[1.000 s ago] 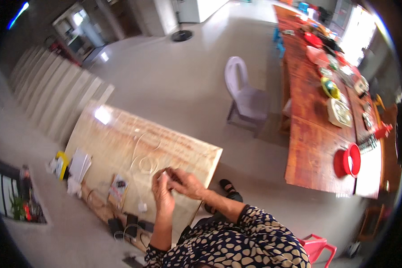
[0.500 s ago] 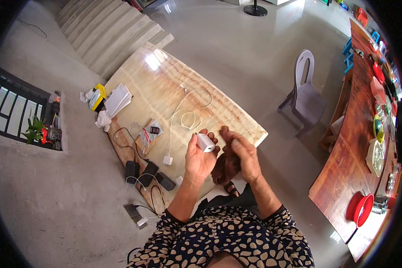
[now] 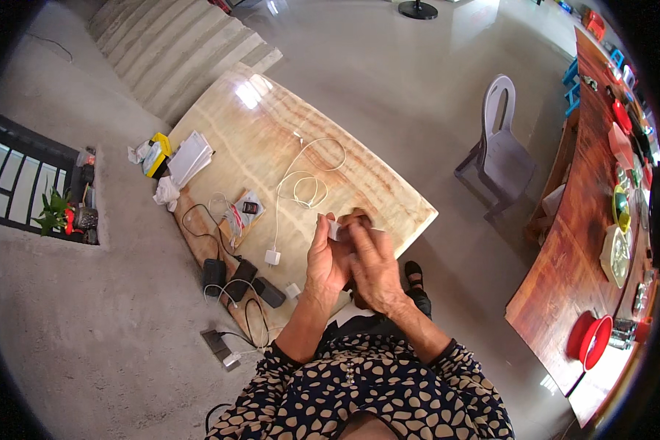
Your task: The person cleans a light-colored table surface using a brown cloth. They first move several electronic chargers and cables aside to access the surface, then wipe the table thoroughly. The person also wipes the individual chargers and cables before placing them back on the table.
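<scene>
The left hand (image 3: 328, 257) is partly closed, palm up, and grips a white power adapter (image 3: 334, 231) between thumb and fingers. The adapter is raised above the near right part of the marble-patterned worktop (image 3: 367, 183), inward of its right corner. The right hand (image 3: 374, 262) lies across the left from the opposite side, fingers extended and loosely bent, covering part of the adapter; motion blur obscures the fingertips. A brown cloth (image 3: 359, 300) shows beneath the right hand, mostly hidden; whether that hand grips it cannot be told. A white cable (image 3: 309, 192) lies in loose loops at mid-worktop, between the hands and the far right edge, with a white plug (image 3: 273, 257) left of the left hand. A flat packet (image 3: 236, 226) bearing a small black item (image 3: 250, 208) rests toward the left edge. Three black adapters, including a middle unit (image 3: 242, 280), sit along the near portion of that edge, with a small white block (image 3: 292, 291) just beside them. White papers (image 3: 191, 160) and a yellow box (image 3: 156, 156) occupy the far left corner.
</scene>
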A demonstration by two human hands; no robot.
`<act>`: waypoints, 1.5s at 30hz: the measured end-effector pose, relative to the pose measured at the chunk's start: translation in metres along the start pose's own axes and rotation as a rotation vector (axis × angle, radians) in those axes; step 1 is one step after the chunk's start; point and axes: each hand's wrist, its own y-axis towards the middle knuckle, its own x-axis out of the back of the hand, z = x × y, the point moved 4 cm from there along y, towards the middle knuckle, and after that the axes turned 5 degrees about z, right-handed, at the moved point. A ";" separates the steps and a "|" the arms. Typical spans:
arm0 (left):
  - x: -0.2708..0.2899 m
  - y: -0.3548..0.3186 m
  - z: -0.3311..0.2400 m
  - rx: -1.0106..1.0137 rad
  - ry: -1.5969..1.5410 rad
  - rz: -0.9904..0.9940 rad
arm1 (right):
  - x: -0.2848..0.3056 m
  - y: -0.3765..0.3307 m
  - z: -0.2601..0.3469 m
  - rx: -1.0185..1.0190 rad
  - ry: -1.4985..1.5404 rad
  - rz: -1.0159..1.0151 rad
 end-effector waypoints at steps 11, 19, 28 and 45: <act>0.028 0.008 -0.017 -0.020 0.130 0.053 | 0.005 -0.007 -0.023 0.064 -0.062 -0.007; 0.037 0.008 -0.021 -0.003 0.083 0.062 | -0.011 0.007 0.006 0.089 -0.186 0.118; 0.018 0.008 -0.019 0.007 0.149 0.037 | -0.006 0.009 -0.024 -0.219 0.300 0.121; 0.032 -0.010 0.014 0.017 0.443 0.211 | -0.009 0.002 -0.022 -0.102 -0.055 0.013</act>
